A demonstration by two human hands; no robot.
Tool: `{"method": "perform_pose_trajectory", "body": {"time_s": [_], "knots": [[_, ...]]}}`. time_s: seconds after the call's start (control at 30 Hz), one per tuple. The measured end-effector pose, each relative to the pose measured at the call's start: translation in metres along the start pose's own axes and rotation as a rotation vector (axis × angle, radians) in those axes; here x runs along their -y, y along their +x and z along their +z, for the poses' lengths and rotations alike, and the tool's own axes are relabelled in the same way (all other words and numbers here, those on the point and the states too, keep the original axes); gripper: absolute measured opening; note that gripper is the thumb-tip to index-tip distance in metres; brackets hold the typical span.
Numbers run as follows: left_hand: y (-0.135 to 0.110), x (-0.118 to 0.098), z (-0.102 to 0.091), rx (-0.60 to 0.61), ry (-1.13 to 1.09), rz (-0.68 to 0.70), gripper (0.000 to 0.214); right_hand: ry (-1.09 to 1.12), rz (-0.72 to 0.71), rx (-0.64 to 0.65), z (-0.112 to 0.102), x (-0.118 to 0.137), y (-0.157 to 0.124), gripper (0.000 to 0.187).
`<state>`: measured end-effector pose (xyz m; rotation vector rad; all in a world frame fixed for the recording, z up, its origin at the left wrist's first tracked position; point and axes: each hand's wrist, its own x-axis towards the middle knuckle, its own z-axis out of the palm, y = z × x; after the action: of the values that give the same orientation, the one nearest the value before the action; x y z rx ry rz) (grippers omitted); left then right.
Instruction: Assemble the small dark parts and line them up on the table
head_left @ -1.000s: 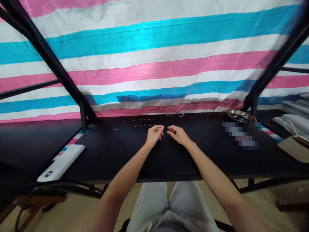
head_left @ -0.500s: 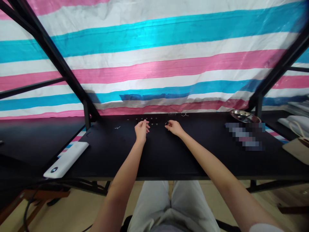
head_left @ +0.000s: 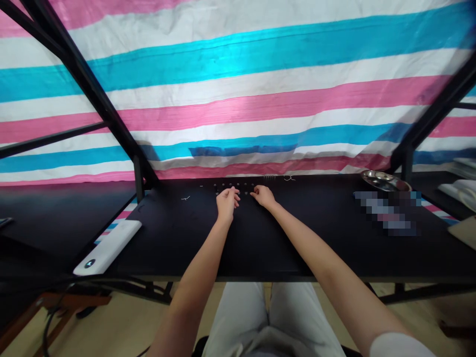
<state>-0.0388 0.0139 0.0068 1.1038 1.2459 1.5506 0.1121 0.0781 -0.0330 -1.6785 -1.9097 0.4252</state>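
Several small, round, greyish pieces (head_left: 238, 184) lie in two rows on the black table (head_left: 282, 238), toward its far edge. My left hand (head_left: 227, 204) is over the front row with its fingers curled together and covers part of that row; anything inside the fingers is hidden. My right hand (head_left: 265, 197) is at the right end of the rows, thumb and forefinger pinched down close to the tabletop. What sits in that pinch is too small to make out. One front-row piece (head_left: 246, 193) shows between the hands.
A white power bank-like block (head_left: 107, 247) lies at the left. Thin white scraps (head_left: 185, 198) and a pale twisted strand (head_left: 288, 178) are on the table. A shiny metal dish (head_left: 386, 181) stands at the right, behind a blurred-out item (head_left: 386, 213). Striped sheeting (head_left: 238, 99) hangs behind.
My right hand, which held a small dark piece between its fingertips, has moved left to the end of the rows. My left hand stays curled over them. The view has shifted slightly.
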Motion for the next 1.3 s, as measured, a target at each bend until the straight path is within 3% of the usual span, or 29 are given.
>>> {"method": "perform_pose_trajectory", "body": {"time_s": [0.13,0.23,0.3,0.43,0.5,0.6,0.73,0.97,1.3], "knots": [[0.001,0.003,0.000,0.009,0.046,0.017,0.034,-0.072,-0.037,0.014,-0.005,-0.002,-0.003,0.027],[-0.001,0.007,-0.001,0.062,0.233,0.129,0.032,-0.182,-0.160,-0.019,-0.015,-0.009,-0.015,0.035],[-0.006,0.010,0.001,0.203,0.455,0.297,0.027,-0.288,-0.238,-0.052,-0.024,-0.017,-0.027,0.036],[-0.024,0.015,0.011,0.625,0.792,0.580,0.031,-0.416,-0.191,-0.081,-0.048,-0.045,-0.052,0.039],[-0.032,0.018,0.016,0.756,0.867,0.606,0.046,-0.436,-0.149,-0.087,-0.059,-0.062,-0.061,0.040],[-0.038,0.023,0.021,0.859,0.972,0.552,0.057,-0.417,-0.082,-0.081,-0.068,-0.085,-0.070,0.046],[-0.041,0.027,0.024,0.892,1.097,0.519,0.056,-0.399,-0.013,-0.010,-0.068,-0.098,-0.073,0.052],[-0.045,0.025,0.027,0.907,1.250,0.557,0.060,-0.417,0.052,0.099,-0.068,-0.095,-0.076,0.057],[-0.042,0.028,0.027,0.913,1.267,0.557,0.060,-0.433,0.059,0.121,-0.070,-0.093,-0.077,0.056]]}}
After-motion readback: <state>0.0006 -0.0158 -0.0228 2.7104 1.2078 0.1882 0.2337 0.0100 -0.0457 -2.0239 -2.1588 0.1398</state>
